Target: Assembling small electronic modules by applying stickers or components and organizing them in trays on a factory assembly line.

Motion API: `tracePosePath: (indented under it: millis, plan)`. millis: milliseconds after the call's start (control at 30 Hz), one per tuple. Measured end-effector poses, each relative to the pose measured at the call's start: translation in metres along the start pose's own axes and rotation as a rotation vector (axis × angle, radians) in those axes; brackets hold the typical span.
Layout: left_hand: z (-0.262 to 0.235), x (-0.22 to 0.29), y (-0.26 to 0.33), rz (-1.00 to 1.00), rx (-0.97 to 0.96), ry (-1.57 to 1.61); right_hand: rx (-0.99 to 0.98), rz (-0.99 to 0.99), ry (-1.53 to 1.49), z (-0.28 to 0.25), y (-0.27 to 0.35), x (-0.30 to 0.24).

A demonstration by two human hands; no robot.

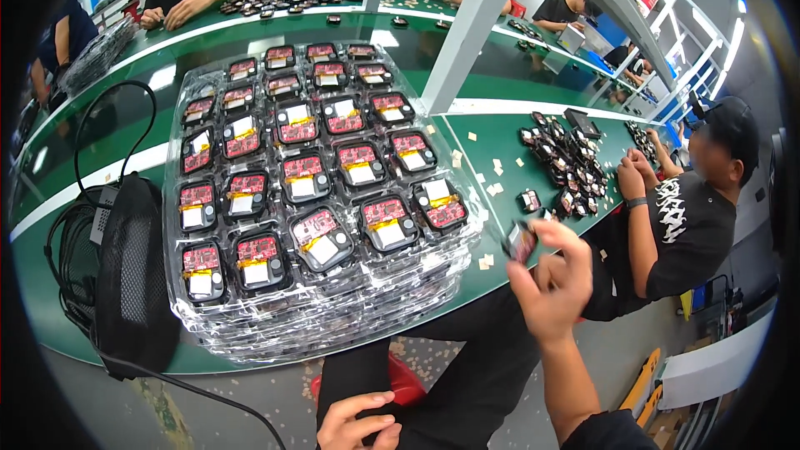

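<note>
My right hand (pixel 554 287) pinches a black-cased device with a red circuit board (pixel 520 243) between thumb and fingers; motion blurs it slightly. It is in the air just right of a tall stack of clear plastic trays (pixel 325 317). The top tray holds rows of similar open-backed devices (pixel 304 175), each with a red board, a white block and yellow tape. One device (pixel 321 238) in the front row sits tilted. My left hand (pixel 358 425) is low over my lap, fingers loosely bent and apart, holding nothing.
A heap of devices (pixel 571 167) lies on the green table to the right, with small pale chips (pixel 492 188) scattered nearby. A black mesh bag (pixel 137 275) and coiled cable (pixel 71 258) sit left. A metal post (pixel 454 58) rises behind. A co-worker (pixel 683 208) sits at right.
</note>
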State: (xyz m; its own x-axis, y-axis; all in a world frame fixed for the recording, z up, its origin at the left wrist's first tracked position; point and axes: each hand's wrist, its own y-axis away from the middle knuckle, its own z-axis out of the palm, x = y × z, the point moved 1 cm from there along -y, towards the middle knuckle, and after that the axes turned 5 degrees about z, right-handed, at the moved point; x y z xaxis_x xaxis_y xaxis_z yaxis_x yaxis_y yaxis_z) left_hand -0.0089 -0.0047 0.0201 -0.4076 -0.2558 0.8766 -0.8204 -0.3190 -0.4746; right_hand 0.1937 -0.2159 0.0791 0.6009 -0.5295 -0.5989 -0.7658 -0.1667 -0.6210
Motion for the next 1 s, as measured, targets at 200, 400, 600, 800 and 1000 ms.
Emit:
tracePosePath:
  millis: [200,400,600,800,1000]
  plan:
    - [0.013,-0.013,-0.005,-0.229,0.095,0.655,-0.521,-0.002,-0.529,0.011,0.039,-0.071]
    - [0.011,-0.022,-0.012,-0.367,0.065,0.697,-0.745,0.115,-0.513,0.032,0.078,-0.067]
    - [0.010,-0.032,0.005,-0.383,0.139,0.838,-0.630,0.120,-0.417,0.041,0.073,-0.079]
    - [0.005,-0.037,0.009,-0.423,0.204,0.859,-0.525,-0.246,-0.056,0.046,0.079,-0.070]
    - [0.005,-0.034,0.004,-0.465,0.242,0.811,-0.437,-0.428,0.066,0.048,0.083,-0.062]
